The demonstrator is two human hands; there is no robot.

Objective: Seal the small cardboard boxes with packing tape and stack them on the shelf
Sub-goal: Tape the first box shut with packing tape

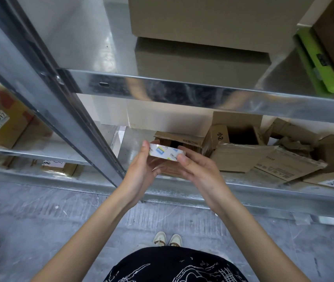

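Packing tape roll (167, 153) sits gripped between both hands in front of the metal shelf (202, 92) — left hand (141, 171) fingers curl around its left edge, right hand (198, 171) pinches the right. Open small cardboard boxes (233, 143) lie jumbled on the lower shelf level just behind.

Even, bright indoor light, cool grey cast. Strong glare streaks on galvanised shelf beam (202, 90) and diagonal upright post (46, 74); blurred reflections of cartons in metal. Deep shadow between stacked cartons (202, 45) on upper shelf and inside open small boxes (241, 137) below. Wide-angle distortion: straight rails bow and splay toward edges. Left-edge carton (1, 121) soft, slightly smeared. Centre reasonably sharp; print on tape roll (166, 152) partly legible.
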